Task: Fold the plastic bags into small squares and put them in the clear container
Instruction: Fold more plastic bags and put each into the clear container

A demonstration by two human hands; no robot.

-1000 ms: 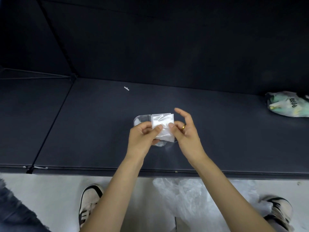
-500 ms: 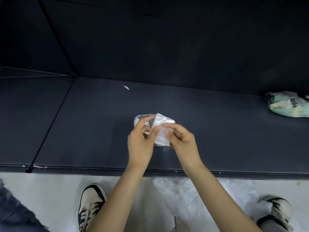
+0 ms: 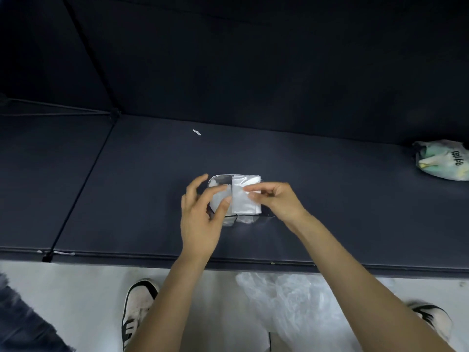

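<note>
A: Left to right, then. What did the left hand (image 3: 200, 219) have?

B: Nothing gripped. Fingers were spread and mostly straight, thumb up, fingertips (image 3: 223, 193) touching the left edge of the folded bag (image 3: 245, 199). A released, steadying hand, as I read it.

A: And the bag?

B: A flat, whitish, roughly square packet, held over the clear container (image 3: 228, 221), which sat on the dark tabletop (image 3: 127, 199) near its front edge. Pale plastic showed inside the container already; how many pieces, I could not tell.

A: Right hand (image 3: 279, 201)?

B: Curled, thumb and fingers pinching the packet's right side. It carried the bag.

A: Which step?

B: Folding looked done; this was the placing step, I judged. The next move called for lowering the packet into the container's opening and pressing it flat, so the folds would not spring open on release.

A: Anything further right?

B: A crumpled printed bag (image 3: 442, 160) lay at the far right of the table, well apart. Loose clear plastic (image 3: 291, 301) lay on the floor below, beside a shoe (image 3: 138, 307).
</note>
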